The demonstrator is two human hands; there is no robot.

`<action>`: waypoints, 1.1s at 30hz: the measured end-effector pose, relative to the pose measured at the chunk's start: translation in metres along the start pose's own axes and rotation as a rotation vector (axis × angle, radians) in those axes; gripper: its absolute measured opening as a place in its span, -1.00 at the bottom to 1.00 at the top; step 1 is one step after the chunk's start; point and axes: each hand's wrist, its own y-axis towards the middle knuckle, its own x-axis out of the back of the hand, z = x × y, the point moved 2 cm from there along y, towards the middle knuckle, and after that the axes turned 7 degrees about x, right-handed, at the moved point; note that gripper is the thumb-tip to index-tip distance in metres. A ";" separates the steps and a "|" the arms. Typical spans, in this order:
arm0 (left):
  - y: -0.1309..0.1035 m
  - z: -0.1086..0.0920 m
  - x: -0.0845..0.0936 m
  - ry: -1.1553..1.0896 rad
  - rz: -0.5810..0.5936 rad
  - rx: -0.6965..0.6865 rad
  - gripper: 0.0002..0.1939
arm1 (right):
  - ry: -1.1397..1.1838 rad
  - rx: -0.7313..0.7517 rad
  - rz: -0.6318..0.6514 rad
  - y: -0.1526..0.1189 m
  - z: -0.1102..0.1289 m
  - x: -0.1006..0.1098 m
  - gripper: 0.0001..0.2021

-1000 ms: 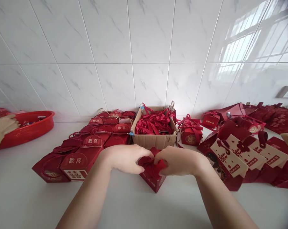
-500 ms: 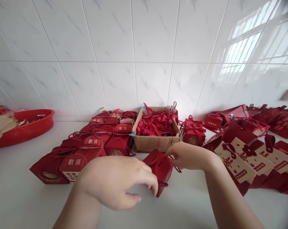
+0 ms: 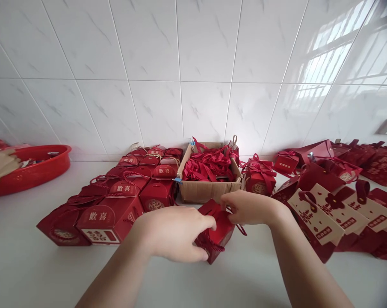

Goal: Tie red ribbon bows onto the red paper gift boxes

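Observation:
A small red gift box (image 3: 219, 233) with a lifted top flap and a twisted red cord (image 3: 214, 244) stands on the white table, just in front of a cardboard box (image 3: 209, 192). My left hand (image 3: 177, 233) holds it at the near left side, index finger by the flap and thumb low near the cord; the other fingers are partly hidden. With bent fingers, my right hand (image 3: 244, 207) grips the flap at the box's right rear edge. Red ribbons (image 3: 209, 164) fill the cardboard box behind.
Closed red gift boxes (image 3: 122, 188) stand in rows on the left. Beyond them, another person's hand (image 3: 2, 164) is over a red plastic basin (image 3: 36, 177). Red and cream gift bags (image 3: 328, 214) crowd the right side. A tiled wall (image 3: 206, 85) rises behind.
My left hand has moved right and down onto the gift box, its fingers now at the flap and cord. My right hand stays at the far edge, and the box's flap is lifted more.

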 end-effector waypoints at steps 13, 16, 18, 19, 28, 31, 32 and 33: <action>0.010 -0.003 -0.007 0.017 -0.001 0.025 -0.85 | 0.100 0.143 -0.767 -0.016 0.005 0.031 -0.85; -0.001 -0.011 -0.006 0.017 -0.044 0.035 -0.81 | 0.066 0.106 -1.077 0.008 -0.013 0.029 -0.84; -0.008 -0.015 -0.006 0.024 -0.037 0.018 -0.79 | 0.032 -0.040 -1.082 0.029 -0.030 0.024 -0.79; -0.011 -0.016 -0.005 0.025 -0.033 0.010 -0.79 | 0.021 -0.075 -1.051 0.039 -0.037 0.022 -0.76; -0.027 0.018 0.014 -0.094 -0.135 0.210 -0.66 | -0.082 -0.074 -0.512 0.070 -0.050 0.028 -0.75; -0.026 0.020 0.014 -0.100 -0.115 0.227 -0.66 | -0.075 -0.108 -0.439 0.075 -0.051 0.029 -0.79; -0.025 0.019 0.014 -0.098 -0.105 0.239 -0.67 | -0.064 -0.122 -0.438 0.076 -0.053 0.029 -0.78; -0.023 0.018 0.013 -0.095 -0.093 0.254 -0.68 | -0.049 -0.136 -0.448 0.076 -0.054 0.030 -0.76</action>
